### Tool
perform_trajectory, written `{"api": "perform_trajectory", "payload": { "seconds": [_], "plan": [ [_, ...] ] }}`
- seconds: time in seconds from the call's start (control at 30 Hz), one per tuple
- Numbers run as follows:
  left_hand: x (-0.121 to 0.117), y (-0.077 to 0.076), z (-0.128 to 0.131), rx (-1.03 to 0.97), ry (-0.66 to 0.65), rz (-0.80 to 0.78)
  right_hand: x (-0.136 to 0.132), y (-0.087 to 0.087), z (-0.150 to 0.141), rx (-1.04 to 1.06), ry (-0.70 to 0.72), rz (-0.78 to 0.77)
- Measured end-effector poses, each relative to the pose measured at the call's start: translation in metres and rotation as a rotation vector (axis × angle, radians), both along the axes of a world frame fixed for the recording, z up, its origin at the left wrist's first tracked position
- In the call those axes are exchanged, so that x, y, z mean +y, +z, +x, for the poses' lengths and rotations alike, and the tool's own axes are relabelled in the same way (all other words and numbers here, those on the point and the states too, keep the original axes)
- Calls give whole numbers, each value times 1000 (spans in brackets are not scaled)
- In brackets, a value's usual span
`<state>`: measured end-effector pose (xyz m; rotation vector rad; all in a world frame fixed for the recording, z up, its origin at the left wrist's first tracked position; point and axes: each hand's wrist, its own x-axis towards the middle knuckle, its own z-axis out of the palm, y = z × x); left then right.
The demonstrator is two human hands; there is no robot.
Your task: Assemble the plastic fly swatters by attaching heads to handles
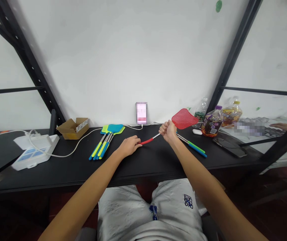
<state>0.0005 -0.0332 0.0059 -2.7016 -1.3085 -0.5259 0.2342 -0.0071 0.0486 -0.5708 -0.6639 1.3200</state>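
Note:
A red fly swatter (185, 119) is held in both hands above the black tabletop. My left hand (130, 146) grips the end of its red handle. Around the upper part of its metal shaft, just below the mesh head, my right hand (168, 131) is closed in a fist. To the left lies a bunch of blue and yellow-green fly swatters (115, 128), heads toward the wall. Beyond my right hand, a green handle (196, 147) and a blue handle (197, 151) with metal shafts rest on the table; my right hand and the red swatter hide their far ends.
A phone with a lit screen (141, 113) leans on the wall, its white cable running left. An open cardboard box (74, 128) and a white power strip (36, 150) are at left. Bottles (212, 121), a white case (197, 132) and a dark phone (230, 147) sit at right.

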Motion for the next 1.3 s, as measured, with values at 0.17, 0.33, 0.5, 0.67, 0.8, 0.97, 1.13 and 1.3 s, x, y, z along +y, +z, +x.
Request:
{"api": "perform_trajectory", "payload": {
  "seconds": [0.17, 0.33, 0.5, 0.67, 0.8, 0.97, 1.13, 1.3],
  "plan": [
    [1, 0, 0, 3, -2, -3, 1, -1, 0, -24, 0, 0],
    [1, 0, 0, 9, 5, -5, 1, -1, -1, -31, -5, -2],
    [-1, 1, 1, 11, 7, -10, 3, -1, -1, -46, -15, 6],
    [-1, 2, 1, 18, 16, -19, 3, -1, -3, -61, -21, 10],
    [0, 1, 0, 23, 10, -13, 1, 1, -4, -63, -19, 7],
    [0, 1, 1, 22, 11, -19, 0, 2, -5, -65, -20, 6],
    [-1, 2, 1, 22, 16, -23, 1, 1, -6, -75, -20, 9],
    [0, 1, 1, 18, 11, -15, 2, 1, -6, -84, -19, 9]
  ]
}}
